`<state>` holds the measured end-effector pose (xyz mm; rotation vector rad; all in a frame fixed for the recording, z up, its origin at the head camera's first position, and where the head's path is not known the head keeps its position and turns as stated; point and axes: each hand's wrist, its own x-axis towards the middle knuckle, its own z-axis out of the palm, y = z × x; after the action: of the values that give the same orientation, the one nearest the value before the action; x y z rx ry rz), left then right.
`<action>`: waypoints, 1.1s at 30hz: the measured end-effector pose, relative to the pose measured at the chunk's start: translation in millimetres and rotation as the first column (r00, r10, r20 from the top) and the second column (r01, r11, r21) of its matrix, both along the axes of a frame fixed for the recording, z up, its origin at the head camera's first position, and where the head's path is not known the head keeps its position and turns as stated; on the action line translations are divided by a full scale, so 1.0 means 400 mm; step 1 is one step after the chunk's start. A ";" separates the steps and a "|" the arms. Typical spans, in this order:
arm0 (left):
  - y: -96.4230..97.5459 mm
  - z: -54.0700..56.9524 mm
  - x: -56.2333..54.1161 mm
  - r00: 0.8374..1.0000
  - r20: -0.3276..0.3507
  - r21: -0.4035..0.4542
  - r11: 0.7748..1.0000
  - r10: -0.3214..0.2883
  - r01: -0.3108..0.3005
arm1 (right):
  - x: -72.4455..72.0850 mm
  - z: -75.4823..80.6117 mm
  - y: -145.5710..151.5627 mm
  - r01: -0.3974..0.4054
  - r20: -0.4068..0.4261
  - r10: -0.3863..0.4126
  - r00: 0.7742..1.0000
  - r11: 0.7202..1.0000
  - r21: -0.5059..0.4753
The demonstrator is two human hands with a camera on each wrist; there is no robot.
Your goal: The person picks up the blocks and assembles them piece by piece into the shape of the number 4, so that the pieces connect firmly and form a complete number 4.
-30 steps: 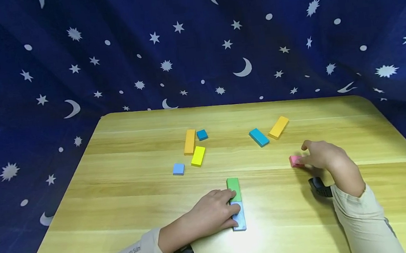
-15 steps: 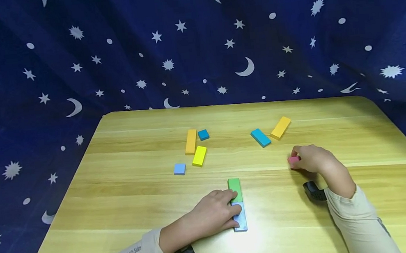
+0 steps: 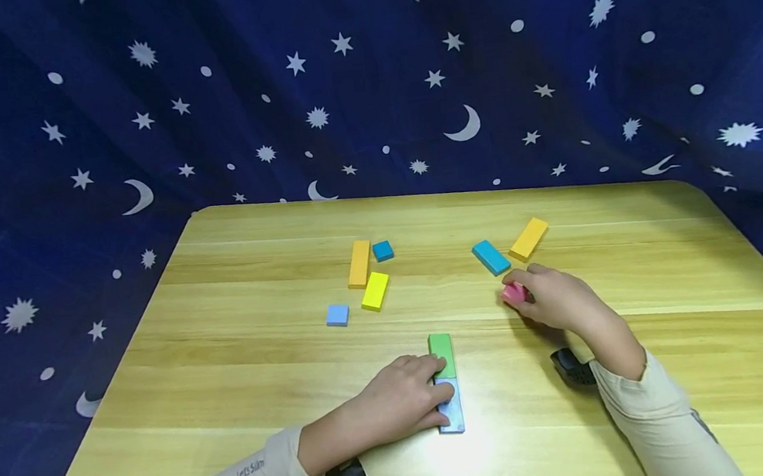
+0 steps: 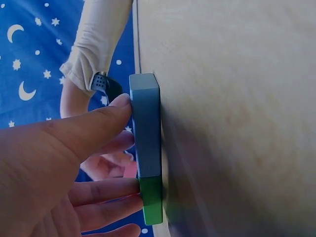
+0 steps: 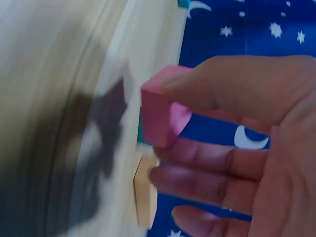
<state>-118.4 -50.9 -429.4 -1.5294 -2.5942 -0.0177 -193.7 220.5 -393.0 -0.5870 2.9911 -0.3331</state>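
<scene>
My left hand (image 3: 401, 399) lies across a green block (image 3: 440, 344) and a light blue block (image 3: 452, 420) set end to end in a line. In the left wrist view its thumb touches the blue block (image 4: 147, 126), while fairly straight fingers rest on the green block (image 4: 152, 200). Between thumb and fingers my right hand (image 3: 562, 298) pinches a small pink block (image 3: 514, 293). Seen from the right wrist, the pink block (image 5: 157, 111) is held above the table, its shadow falling on the wood.
On the wooden table (image 3: 264, 382), an orange block (image 3: 359, 264), a dark blue block (image 3: 383, 251), a yellow block (image 3: 375, 291) and a small blue square (image 3: 337, 315) lie left of centre. Beyond my right hand are a blue block (image 3: 491, 257) and another orange block (image 3: 530, 239).
My right hand has picked up the pink block from the table and carried it left. The left hand stays on the green and light blue blocks.
</scene>
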 end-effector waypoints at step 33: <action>-0.001 -0.004 -0.007 1.000 -0.010 -0.005 1.000 -0.003 0.003 | -0.023 -0.030 -0.202 -0.257 -0.014 0.257 0.966 0.965 -0.053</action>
<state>-121.2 -51.3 -431.1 -1.5306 -2.5863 -0.0042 -202.7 139.7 -404.9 -0.9711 2.8704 -0.3935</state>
